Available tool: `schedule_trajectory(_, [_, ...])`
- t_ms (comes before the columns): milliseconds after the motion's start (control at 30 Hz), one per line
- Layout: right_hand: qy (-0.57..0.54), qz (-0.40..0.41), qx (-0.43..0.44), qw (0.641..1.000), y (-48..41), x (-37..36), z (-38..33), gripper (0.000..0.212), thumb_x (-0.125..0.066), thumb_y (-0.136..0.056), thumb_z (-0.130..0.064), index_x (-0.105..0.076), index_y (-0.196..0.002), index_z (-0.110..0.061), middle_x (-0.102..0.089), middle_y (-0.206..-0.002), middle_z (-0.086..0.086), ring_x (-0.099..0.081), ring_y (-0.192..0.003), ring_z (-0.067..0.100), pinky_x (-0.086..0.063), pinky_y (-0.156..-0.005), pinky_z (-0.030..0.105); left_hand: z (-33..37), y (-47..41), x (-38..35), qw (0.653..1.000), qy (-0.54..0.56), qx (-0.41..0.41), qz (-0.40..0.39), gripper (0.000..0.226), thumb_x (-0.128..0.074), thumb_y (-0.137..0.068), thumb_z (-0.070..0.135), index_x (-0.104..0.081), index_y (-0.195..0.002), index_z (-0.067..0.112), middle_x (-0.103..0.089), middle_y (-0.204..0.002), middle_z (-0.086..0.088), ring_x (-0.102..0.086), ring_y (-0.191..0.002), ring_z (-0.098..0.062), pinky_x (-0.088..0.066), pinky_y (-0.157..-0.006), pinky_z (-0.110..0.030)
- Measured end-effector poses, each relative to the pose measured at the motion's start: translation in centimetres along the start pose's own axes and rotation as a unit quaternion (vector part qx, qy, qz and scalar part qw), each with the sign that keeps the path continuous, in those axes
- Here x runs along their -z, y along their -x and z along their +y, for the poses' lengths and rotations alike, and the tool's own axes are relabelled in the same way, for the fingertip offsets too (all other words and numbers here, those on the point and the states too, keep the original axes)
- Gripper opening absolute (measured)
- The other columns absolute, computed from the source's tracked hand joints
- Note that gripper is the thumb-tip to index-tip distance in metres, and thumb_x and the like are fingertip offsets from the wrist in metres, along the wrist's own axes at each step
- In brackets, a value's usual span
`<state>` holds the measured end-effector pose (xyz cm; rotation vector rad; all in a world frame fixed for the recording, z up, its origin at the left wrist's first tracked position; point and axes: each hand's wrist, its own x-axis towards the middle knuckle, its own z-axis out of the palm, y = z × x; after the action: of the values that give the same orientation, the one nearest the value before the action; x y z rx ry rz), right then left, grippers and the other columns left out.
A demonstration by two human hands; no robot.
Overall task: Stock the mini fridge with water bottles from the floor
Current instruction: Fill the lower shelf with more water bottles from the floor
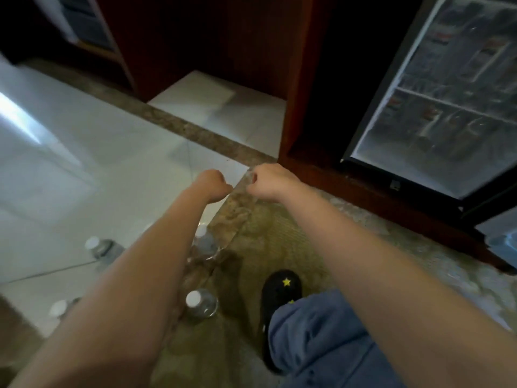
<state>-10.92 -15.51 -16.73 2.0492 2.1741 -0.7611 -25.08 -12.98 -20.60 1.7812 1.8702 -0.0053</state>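
Note:
Both my arms reach forward over the floor. My left hand point(214, 185) is curled into a fist with nothing visible in it. My right hand point(272, 182) is also curled, close beside it; something clear glints at its fingertips, and I cannot tell what it is. Several clear water bottles with white caps stand on the floor under my left arm: one point(98, 247) on the white tile, one point(203, 240) partly hidden by my arm, one point(200, 303) near my foot. The mini fridge's glass door point(447, 93) is at the upper right, fogged, with blurred drinks behind it.
A dark wooden cabinet point(212, 43) with an open niche stands ahead, and its base point(372, 197) runs along the floor to the fridge. My foot in a black slipper with yellow stars point(281, 292) and my knee in blue jeans point(321, 345) are at the bottom. Another bottle cap point(58, 307) shows at the lower left.

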Motion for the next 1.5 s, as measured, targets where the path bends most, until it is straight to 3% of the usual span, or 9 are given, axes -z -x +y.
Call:
schedule_trajectory(133, [-0.026,-0.018,0.005,0.999,0.3,-5.1,-2.0,0.019,-0.051,-0.092,-0.030,-0.059,-0.100,-0.014,-0.060,-0.100,0.005,-0.059,-0.086,0.023,-0.050,-0.069,0.033,-6.3,1.6,-1.7,0.998,0.032,0.060,0.008,0.030,-0.056,-0.089,0.025,-0.066,-0.097,-0.003,-0.063,-0.102,-0.019,-0.058,-0.107,-0.035,-0.045,-0.089,-0.034])
schedule_trajectory(300, [-0.027,-0.033,-0.008,0.999,0.7,-8.3,-1.3,0.028,-0.051,-0.093,-0.031,-0.059,-0.114,-0.014,-0.062,-0.114,0.007,-0.060,-0.099,0.025,-0.053,-0.083,0.039,-10.0,2.7,-6.1,0.991,0.079,0.111,-0.011,0.041,-0.056,-0.090,0.026,-0.056,-0.123,0.001,-0.058,-0.124,-0.016,-0.054,-0.115,-0.031,-0.042,-0.093,-0.034])
schedule_trajectory(467, [-0.007,-0.049,-0.010,0.999,0.6,-9.5,0.1,0.027,-0.051,-0.093,-0.029,-0.058,-0.115,-0.014,-0.061,-0.113,0.007,-0.058,-0.099,0.025,-0.051,-0.081,0.038,-10.9,1.7,-10.1,0.986,0.110,0.122,-0.027,0.050,-0.065,-0.084,0.038,-0.053,-0.122,0.008,-0.062,-0.116,-0.011,-0.058,-0.107,-0.028,-0.047,-0.091,-0.036])
schedule_trajectory(667, [-0.040,-0.068,-0.007,0.997,-0.1,-10.0,0.8,0.024,-0.053,-0.093,-0.030,-0.059,-0.110,-0.015,-0.061,-0.108,0.005,-0.057,-0.096,0.023,-0.050,-0.083,0.037,-10.5,0.3,-12.8,0.972,0.151,0.178,0.038,0.042,-0.059,-0.084,0.039,-0.052,-0.116,0.012,-0.063,-0.107,-0.009,-0.061,-0.095,-0.029,-0.051,-0.078,-0.039])
schedule_trajectory(867, [-0.091,-0.063,-0.016,0.994,-0.6,-10.2,1.3,0.023,-0.053,-0.093,-0.030,-0.060,-0.109,-0.015,-0.061,-0.108,0.005,-0.058,-0.096,0.023,-0.051,-0.086,0.040,-9.7,-0.1,-13.4,0.966,0.133,0.205,0.084,0.035,-0.055,-0.091,0.034,-0.048,-0.116,0.011,-0.062,-0.112,-0.012,-0.059,-0.103,-0.032,-0.050,-0.083,-0.040])
schedule_trajectory(1067, [-0.166,-0.061,-0.054,0.983,-0.7,-10.0,2.4,0.020,-0.055,-0.093,-0.027,-0.059,-0.108,-0.015,-0.060,-0.107,0.005,-0.059,-0.093,0.022,-0.053,-0.083,0.039,-9.9,0.0,-12.3,0.981,0.086,0.149,0.094,0.038,-0.059,-0.090,0.034,-0.048,-0.116,0.009,-0.061,-0.111,-0.014,-0.060,-0.099,-0.032,-0.051,-0.082,-0.041])
schedule_trajectory(1167, [-0.187,-0.068,-0.066,0.978,-0.6,-9.6,2.6,0.026,-0.057,-0.092,-0.029,-0.057,-0.115,-0.016,-0.059,-0.118,0.007,-0.058,-0.099,0.023,-0.050,-0.081,0.036,-9.6,0.0,-9.9,0.985,0.107,0.103,0.089,0.037,-0.064,-0.082,0.044,-0.054,-0.101,0.013,-0.064,-0.099,-0.012,-0.061,-0.089,-0.029,-0.054,-0.078,-0.042])
schedule_trajectory(1333, [-0.296,-0.100,-0.040,0.949,0.1,-9.3,2.2,0.082,-0.076,-0.078,-0.031,-0.031,-0.146,-0.021,-0.041,-0.147,0.005,-0.042,-0.132,0.027,-0.040,-0.103,0.042,-6.5,0.8,-4.5,0.987,0.125,-0.018,0.103,0.037,-0.072,-0.076,0.044,-0.058,-0.091,0.012,-0.060,-0.084,-0.004,-0.056,-0.078,-0.020,-0.044,-0.062,-0.031])
schedule_trajectory(1500, [-0.417,-0.030,-0.005,0.909,0.2,-9.1,1.9,0.080,-0.085,-0.067,-0.016,-0.043,-0.134,-0.020,-0.058,-0.124,-0.001,-0.055,-0.118,0.018,-0.044,-0.102,0.036,-2.1,2.2,-0.9,0.972,0.137,-0.151,0.120,0.034,-0.073,-0.075,0.041,-0.062,-0.085,0.010,-0.060,-0.080,-0.004,-0.054,-0.073,-0.016,-0.042,-0.061,-0.028])
